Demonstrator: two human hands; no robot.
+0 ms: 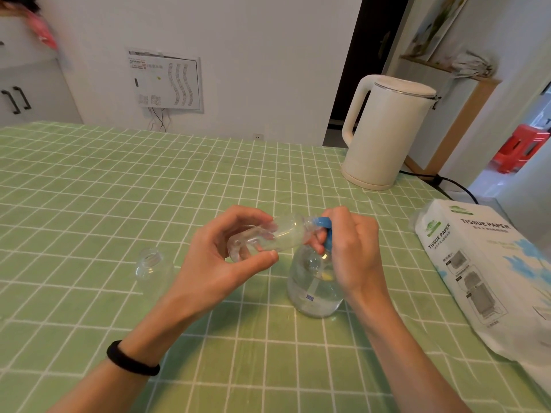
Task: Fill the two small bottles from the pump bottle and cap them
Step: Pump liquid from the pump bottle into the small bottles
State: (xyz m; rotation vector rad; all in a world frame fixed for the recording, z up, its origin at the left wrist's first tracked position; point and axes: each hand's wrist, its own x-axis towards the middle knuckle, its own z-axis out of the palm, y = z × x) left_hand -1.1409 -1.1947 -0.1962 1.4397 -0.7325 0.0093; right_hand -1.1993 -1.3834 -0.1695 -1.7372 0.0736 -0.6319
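My left hand [222, 257] holds a small clear bottle [265, 238] tilted on its side, its mouth against the blue nozzle of the pump bottle [316, 287]. Some pale liquid lies inside the small bottle. The pump bottle is clear with a blue pump head [326, 231] and stands on the table in the middle. My right hand [353, 248] is closed over the pump head. A second small clear bottle [150, 268], uncapped, stands upright to the left, apart from both hands. No caps are visible.
A green checked tablecloth [119, 189] covers the table. A white electric kettle [384, 132] stands at the back right with its black cord [447, 181] trailing right. A pack of tissue paper [483, 263] lies along the right edge.
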